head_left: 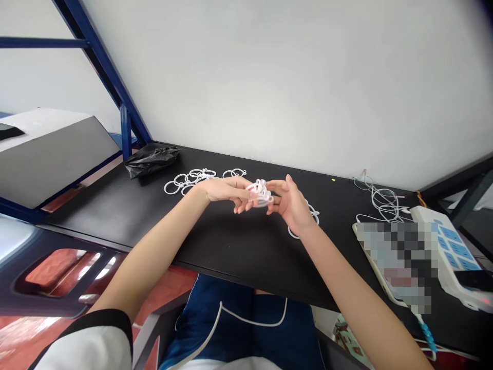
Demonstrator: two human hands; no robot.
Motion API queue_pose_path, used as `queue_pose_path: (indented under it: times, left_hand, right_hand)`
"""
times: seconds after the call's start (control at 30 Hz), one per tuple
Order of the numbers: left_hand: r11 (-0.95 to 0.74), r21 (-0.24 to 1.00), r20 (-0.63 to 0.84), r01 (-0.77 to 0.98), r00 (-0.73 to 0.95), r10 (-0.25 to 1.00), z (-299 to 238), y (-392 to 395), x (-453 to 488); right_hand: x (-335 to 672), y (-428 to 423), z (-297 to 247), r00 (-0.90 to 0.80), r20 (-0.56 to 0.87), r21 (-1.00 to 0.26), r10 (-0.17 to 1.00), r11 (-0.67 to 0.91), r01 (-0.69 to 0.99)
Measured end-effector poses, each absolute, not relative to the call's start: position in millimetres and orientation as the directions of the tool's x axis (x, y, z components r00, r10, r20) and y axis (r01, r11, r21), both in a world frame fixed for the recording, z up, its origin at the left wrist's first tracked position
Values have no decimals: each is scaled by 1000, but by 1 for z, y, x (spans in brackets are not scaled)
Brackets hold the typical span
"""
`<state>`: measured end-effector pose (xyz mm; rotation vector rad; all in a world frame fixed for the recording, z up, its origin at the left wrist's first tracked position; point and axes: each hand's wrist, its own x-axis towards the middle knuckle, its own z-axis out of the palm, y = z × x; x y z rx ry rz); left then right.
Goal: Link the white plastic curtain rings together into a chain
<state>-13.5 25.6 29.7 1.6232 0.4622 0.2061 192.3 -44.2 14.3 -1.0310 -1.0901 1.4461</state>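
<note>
A small bundle of white plastic curtain rings (260,193) with little eyelets is held above the black table. My left hand (230,190) grips it from the left, thumb on top and fingers curled beneath. On the other side, my right hand (291,206) has its fingers apart and its thumb raised, the fingertips at the bundle's right edge. Behind the left wrist lies a loose spread of white rings (188,180), partly covered by that hand. More white rings (314,211) rest on the table behind my right hand, mostly hidden.
A crumpled black plastic bag (152,162) lies at the table's back left. To the right are a blurred-out phone (393,262), a white power strip (447,252) and tangled white cables (385,203). A pale wall (288,92) rises behind the black table (239,246).
</note>
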Motion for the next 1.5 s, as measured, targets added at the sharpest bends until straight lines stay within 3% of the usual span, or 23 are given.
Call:
queue_pose_path:
  times: [0.1, 0.2, 0.27, 0.77, 1.03, 1.1, 1.17, 1.23, 1.33, 1.43, 1.5]
  left_hand:
    - [-235, 877, -165, 419, 722, 671, 29, 32, -17]
    - [-343, 540, -147, 769, 487, 861, 24, 35, -19]
    - [-336, 385, -114, 860, 406, 907, 21, 36, -20]
    - [-230, 378, -67, 897, 274, 959, 36, 34, -33]
    - [-189, 245, 63, 951, 179, 982, 35, 35, -33]
    - [-195, 253, 126, 948, 167, 978, 34, 35, -30]
    - [-240, 291, 252, 926, 168, 953, 30, 32, -22]
    - [-372, 334, 466, 866, 192, 864, 24, 25, -8]
    - [-656, 267, 622, 706, 394, 677, 9, 10, 16]
    - [-854, 146, 524, 499, 694, 494, -7, -9, 38]
    - [-910, 151, 467, 387, 783, 411, -16, -22, 51]
  right_hand:
    - [211, -32, 14, 185, 18, -993, 983, 40, -114]
    - [225, -27, 12, 288, 31, -988, 957, 73, -138]
    - [230, -25, 10, 329, 29, -986, 944, 80, -144]
    - [264, -12, 11, 517, 57, -965, 854, 180, -191]
    - [278, -9, 5, 531, 230, -973, 816, 175, 153]
    - [285, -8, 1, 464, 287, -923, 838, 112, 368]
    - [293, -9, -2, 375, 318, -764, 871, 1, 646]
    - [300, -10, -3, 322, 238, -593, 917, -125, 795]
    - [304, -10, -4, 315, 46, -500, 948, -252, 828]
    - [300, -10, -7, 290, -25, -505, 957, -262, 823]
    - [293, -9, -11, 267, -24, -528, 963, -239, 815]
